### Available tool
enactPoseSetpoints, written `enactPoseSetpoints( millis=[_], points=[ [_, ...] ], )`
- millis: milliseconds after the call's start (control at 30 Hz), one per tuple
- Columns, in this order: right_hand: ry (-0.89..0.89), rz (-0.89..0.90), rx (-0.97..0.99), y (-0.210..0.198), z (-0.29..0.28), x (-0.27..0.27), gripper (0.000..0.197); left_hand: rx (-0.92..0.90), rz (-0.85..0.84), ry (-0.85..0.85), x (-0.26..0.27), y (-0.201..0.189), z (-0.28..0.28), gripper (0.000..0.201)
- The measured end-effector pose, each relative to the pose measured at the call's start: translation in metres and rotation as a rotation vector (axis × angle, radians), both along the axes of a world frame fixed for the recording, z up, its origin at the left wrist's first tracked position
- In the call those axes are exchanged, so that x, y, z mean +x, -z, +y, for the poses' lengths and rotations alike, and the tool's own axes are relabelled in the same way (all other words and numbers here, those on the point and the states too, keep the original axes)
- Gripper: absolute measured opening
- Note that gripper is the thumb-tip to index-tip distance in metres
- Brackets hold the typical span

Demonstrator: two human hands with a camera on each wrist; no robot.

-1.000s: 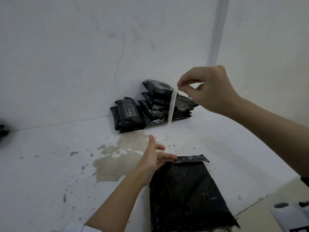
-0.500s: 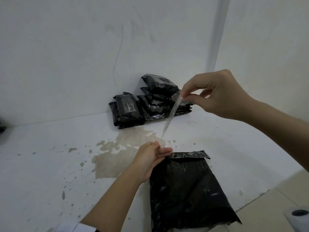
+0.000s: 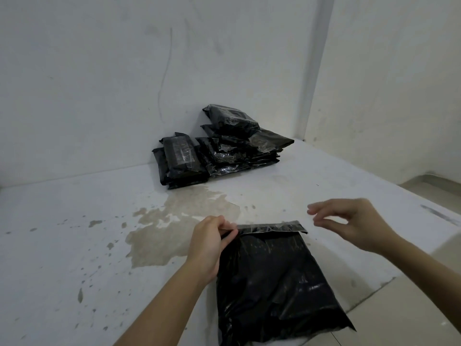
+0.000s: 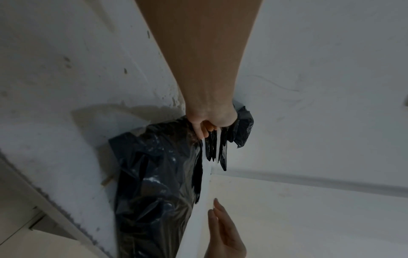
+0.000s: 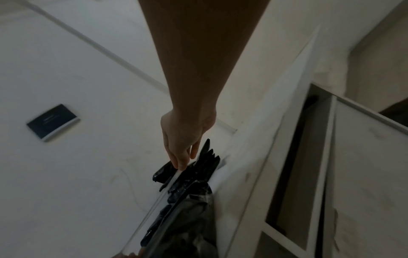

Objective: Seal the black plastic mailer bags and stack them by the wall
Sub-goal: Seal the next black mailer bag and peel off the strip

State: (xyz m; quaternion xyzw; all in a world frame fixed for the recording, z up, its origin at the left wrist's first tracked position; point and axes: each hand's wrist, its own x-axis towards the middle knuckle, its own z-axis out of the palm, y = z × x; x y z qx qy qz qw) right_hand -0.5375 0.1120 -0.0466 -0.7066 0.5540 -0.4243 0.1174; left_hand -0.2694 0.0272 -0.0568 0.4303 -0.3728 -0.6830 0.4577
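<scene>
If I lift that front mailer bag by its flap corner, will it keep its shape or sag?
The mailer bag will probably sag: its film is thin and wrinkled. The glossy surface looks slippery, so the left hand pinching the flap may lose it. The bulging body suggests soft contents; support it underneath.

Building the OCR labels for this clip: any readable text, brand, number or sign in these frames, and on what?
No text can be read in any view.
Dark card on the white surface, right wrist view: a faint pale line of print, too blurred to read.
Sealed mailer bags stacked by the wall: only glare on the plastic, no legible label.
Black mailer bag in front: no print visible.
</scene>
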Motion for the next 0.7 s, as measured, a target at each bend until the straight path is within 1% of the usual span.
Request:
enactPoseSetpoints(
  millis=[67, 100, 133, 200, 267, 300, 367, 400, 467, 533, 567, 633, 667, 700],
  points=[
    [0.016, -0.011, 0.018, 0.013, -0.003, 0.0, 0.023, 0.003, 0.015, -0.022, -0.001, 0.002, 0.0, 0.025],
    [0.02, -0.015, 0.023, 0.016, -0.005, 0.001, 0.026, 0.005, 0.026, -0.034, -0.001, 0.003, 0.0, 0.025],
    [0.007, -0.034, 0.031, 0.018, -0.006, 0.003, 0.023, 0.009, 0.04, -0.048, -0.001, 0.003, 0.001, 0.026],
    [-0.015, -0.088, 0.044, 0.018, -0.006, 0.009, 0.005, 0.02, 0.075, -0.078, -0.001, 0.002, 0.002, 0.028],
    [-0.006, -0.097, 0.028, 0.018, -0.006, 0.01, 0.028, 0.033, 0.11, -0.093, -0.001, 0.002, 0.003, 0.03],
    [-0.003, -0.102, 0.029, 0.017, -0.006, 0.012, 0.029, 0.041, 0.124, -0.095, -0.001, 0.002, 0.003, 0.031],
    [-0.019, -0.105, 0.042, 0.015, -0.006, 0.014, 0.016, 0.06, 0.155, -0.099, -0.001, 0.003, 0.002, 0.032],
    [-0.037, -0.104, 0.041, 0.017, -0.006, 0.014, 0.016, 0.07, 0.173, -0.103, 0.0, 0.003, 0.002, 0.032],
    [-0.033, -0.076, 0.04, 0.019, -0.005, 0.015, 0.023, 0.081, 0.204, -0.113, 0.0, 0.004, 0.002, 0.033],
    [-0.014, -0.092, 0.069, 0.021, -0.005, 0.016, 0.016, 0.082, 0.217, -0.122, 0.0, 0.004, 0.004, 0.035],
    [0.006, -0.085, 0.083, 0.019, -0.002, 0.02, 0.016, 0.083, 0.218, -0.125, 0.0, 0.005, 0.004, 0.036],
    [0.025, -0.108, 0.086, 0.02, -0.001, 0.021, 0.029, 0.087, 0.225, -0.13, 0.0, 0.005, 0.006, 0.037],
    [0.02, -0.127, 0.09, 0.022, -0.002, 0.02, 0.029, 0.091, 0.232, -0.134, 0.0, 0.006, 0.006, 0.037],
    [0.041, -0.131, 0.12, 0.02, 0.0, 0.023, 0.019, 0.097, 0.241, -0.141, 0.0, 0.007, 0.007, 0.037]
  ],
)
